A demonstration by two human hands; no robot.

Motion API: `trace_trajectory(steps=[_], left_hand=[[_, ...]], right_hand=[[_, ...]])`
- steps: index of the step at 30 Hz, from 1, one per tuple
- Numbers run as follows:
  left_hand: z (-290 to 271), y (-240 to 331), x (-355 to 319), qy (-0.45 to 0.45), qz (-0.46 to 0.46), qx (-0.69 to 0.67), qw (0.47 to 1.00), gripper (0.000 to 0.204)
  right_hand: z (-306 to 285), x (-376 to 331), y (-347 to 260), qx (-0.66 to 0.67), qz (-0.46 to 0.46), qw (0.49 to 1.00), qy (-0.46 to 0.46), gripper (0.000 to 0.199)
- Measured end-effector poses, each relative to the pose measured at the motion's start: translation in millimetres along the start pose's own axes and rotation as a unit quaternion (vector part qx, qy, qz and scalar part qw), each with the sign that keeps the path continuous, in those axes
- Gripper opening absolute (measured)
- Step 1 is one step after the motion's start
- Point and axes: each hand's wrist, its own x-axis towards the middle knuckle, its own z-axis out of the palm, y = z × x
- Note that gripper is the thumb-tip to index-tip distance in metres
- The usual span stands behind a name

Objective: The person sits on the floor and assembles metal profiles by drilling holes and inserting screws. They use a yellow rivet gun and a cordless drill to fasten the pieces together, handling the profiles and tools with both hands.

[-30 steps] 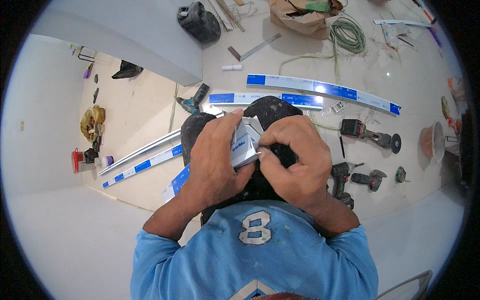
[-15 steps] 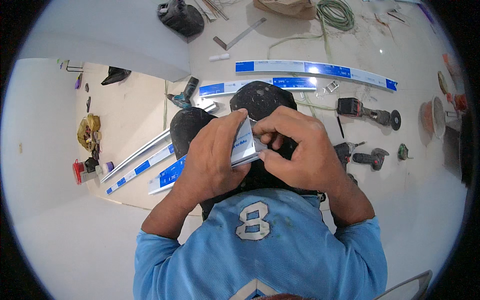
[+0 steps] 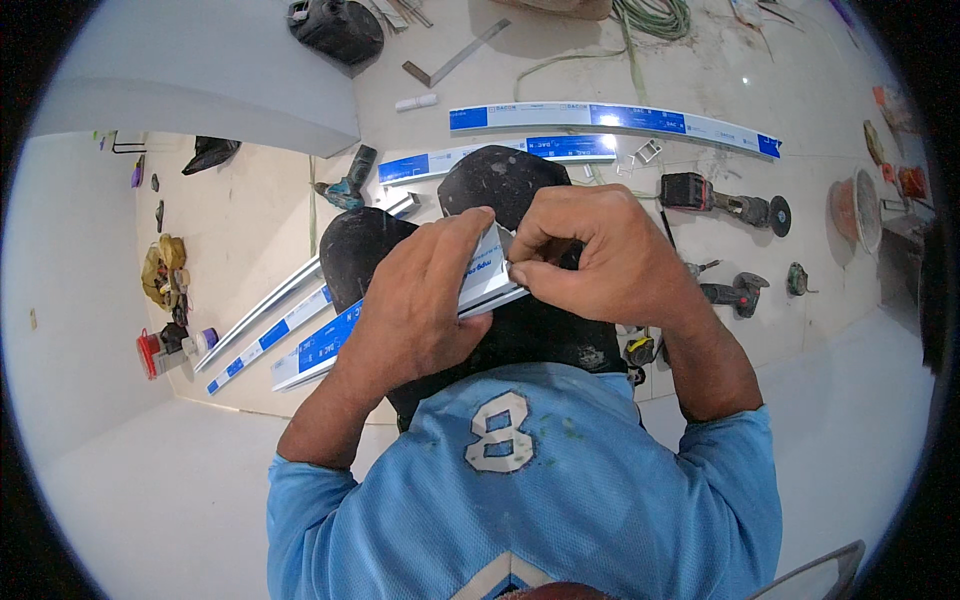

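Bright, even light, sharp centre, glare on the floor (image 3: 760, 70), fisheye bending edges.

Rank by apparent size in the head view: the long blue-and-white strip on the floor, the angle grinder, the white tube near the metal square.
1. Strip, the longest by far.
2. Angle grinder.
3. White tube, the smallest.
All three lie on the floor at a similar distance, so the order looks reliable.

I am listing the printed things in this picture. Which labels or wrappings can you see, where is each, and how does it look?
Held profile: long metal strip in white and blue printed film, gripped by left hand, pinched at its end by right hand.
Far strips: two long profiles on the floor, white film with blue blocks.
Left strips: similar profiles lying slanted on the floor.
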Motion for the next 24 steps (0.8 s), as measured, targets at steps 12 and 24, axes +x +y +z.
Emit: trace_trajectory(steps=[12, 24], left_hand=[[1.2, -0.6, 9.2, -0.001, 0.007, 0.009, 1.000, 0.094], [-4.2, -6.0, 8.8, 0.031, 0.059, -0.010, 0.998, 0.098]], right_hand=[[1.2, -7.1, -6.2, -0.091, -0.050, 0.991, 0.085, 0.008], [15.4, -24.0, -16.9, -0.232, -0.140, 0.951, 0.149, 0.017]])
